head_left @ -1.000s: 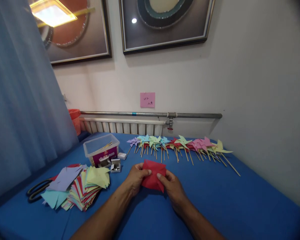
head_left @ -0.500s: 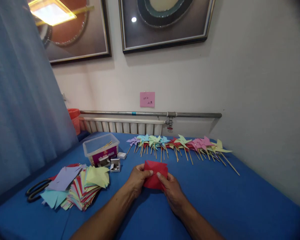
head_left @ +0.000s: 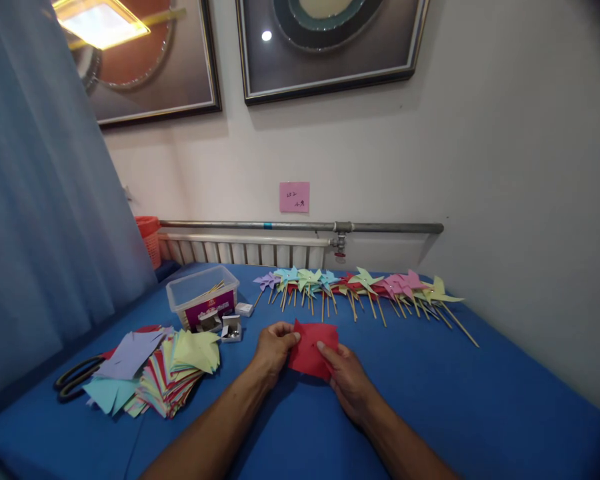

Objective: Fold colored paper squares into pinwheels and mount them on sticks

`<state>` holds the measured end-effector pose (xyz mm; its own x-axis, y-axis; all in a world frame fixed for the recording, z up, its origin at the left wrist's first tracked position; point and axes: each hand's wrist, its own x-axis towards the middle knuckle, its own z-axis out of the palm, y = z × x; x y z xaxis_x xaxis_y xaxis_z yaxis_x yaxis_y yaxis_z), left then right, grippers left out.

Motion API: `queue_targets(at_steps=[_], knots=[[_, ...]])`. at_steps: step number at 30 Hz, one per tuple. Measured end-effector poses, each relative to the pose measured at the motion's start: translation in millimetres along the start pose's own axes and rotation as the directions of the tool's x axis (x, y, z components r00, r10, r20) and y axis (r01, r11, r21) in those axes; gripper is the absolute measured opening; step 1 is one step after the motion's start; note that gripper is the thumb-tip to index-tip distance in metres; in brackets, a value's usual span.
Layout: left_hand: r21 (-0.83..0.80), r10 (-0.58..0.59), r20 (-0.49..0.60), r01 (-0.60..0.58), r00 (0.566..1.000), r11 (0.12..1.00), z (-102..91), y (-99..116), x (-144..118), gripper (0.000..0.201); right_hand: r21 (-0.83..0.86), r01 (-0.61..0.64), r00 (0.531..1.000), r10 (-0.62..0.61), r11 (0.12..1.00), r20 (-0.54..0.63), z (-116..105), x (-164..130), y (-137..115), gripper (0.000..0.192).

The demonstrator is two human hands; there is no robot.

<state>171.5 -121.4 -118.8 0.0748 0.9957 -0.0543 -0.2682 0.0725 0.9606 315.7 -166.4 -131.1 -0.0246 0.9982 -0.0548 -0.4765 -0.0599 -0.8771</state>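
Observation:
A red paper square (head_left: pixel 311 353) is held above the blue table cover (head_left: pixel 300 433), with a small dark hole or mark near its middle. My left hand (head_left: pixel 274 350) pinches its upper left edge between thumb and fingers. From the right side my right hand (head_left: pixel 347 377) grips it, the thumb lying on top near the centre and the fingers behind. To the left lies a fanned stack of coloured paper squares (head_left: pixel 173 373), with a purple sheet (head_left: pixel 133 353) and a light blue one (head_left: pixel 110 393) beside it. Scissors (head_left: pixel 77 379) with dark handles lie partly under these sheets.
Finished paper pinwheels (head_left: pixel 310 280) on wooden sticks lie in a row along the back. A clear plastic box (head_left: pixel 203 293) holds thin sticks. Before it stand small open boxes (head_left: pixel 231 329), one with shiny pins. A curtain (head_left: pixel 45 200) hangs at left; a radiator (head_left: pixel 245 253) lines the wall.
My left thumb has slid from near the middle of the red paper square out to its upper left edge. The square has shifted slightly right, and its central mark now shows.

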Motion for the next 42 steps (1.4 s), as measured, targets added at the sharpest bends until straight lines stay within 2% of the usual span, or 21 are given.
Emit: queue_targets(at_steps=[5,9,14,21,28,32,35,39,42], knots=[[0.048,0.101,0.012,-0.102,0.995,0.994,0.1,-4.4,2.5,0.030,-0.019,0.005,1.000,-0.004,1.000,0.017,0.5,-0.2,0.8,0.036],[0.186,0.210,0.028,-0.212,0.977,0.959,0.7,-7.1,1.5,0.018,-0.026,0.005,1.000,-0.004,1.000,0.031,0.2,-0.1,1.4,0.037],[0.375,0.286,0.049,-0.283,0.957,0.883,2.1,-5.4,-3.7,0.002,-0.021,0.016,1.000,-0.015,1.000,0.019,-1.4,0.8,2.9,0.036],[0.505,0.439,0.168,-0.459,0.883,0.731,-1.0,0.4,-8.5,0.013,-0.058,0.041,0.999,-0.039,0.997,0.038,-1.3,-1.4,0.7,0.036],[0.596,0.460,0.368,-0.585,0.808,0.550,-4.3,2.5,-12.2,0.019,-0.008,-0.005,1.000,0.005,1.000,-0.029,-5.3,0.9,1.7,0.038],[0.585,0.471,0.404,-0.618,0.784,0.526,-3.9,0.8,-12.0,0.021,-0.004,0.011,1.000,-0.011,1.000,-0.027,-4.6,0.4,0.6,0.041],[0.584,0.479,0.395,-0.616,0.784,0.528,-3.5,-1.2,-10.9,0.022,-0.016,0.002,1.000,-0.002,1.000,-0.027,-5.3,2.3,3.4,0.038],[0.603,0.474,0.353,-0.583,0.807,0.544,-0.8,-1.1,-12.7,0.018,-0.060,0.021,0.998,-0.024,0.998,-0.066,-9.4,8.1,10.5,0.042],[0.587,0.455,0.277,-0.524,0.846,0.617,2.8,0.8,-14.5,0.011,-0.090,0.036,0.994,-0.046,0.995,-0.103,-11.8,11.7,12.4,0.044]])
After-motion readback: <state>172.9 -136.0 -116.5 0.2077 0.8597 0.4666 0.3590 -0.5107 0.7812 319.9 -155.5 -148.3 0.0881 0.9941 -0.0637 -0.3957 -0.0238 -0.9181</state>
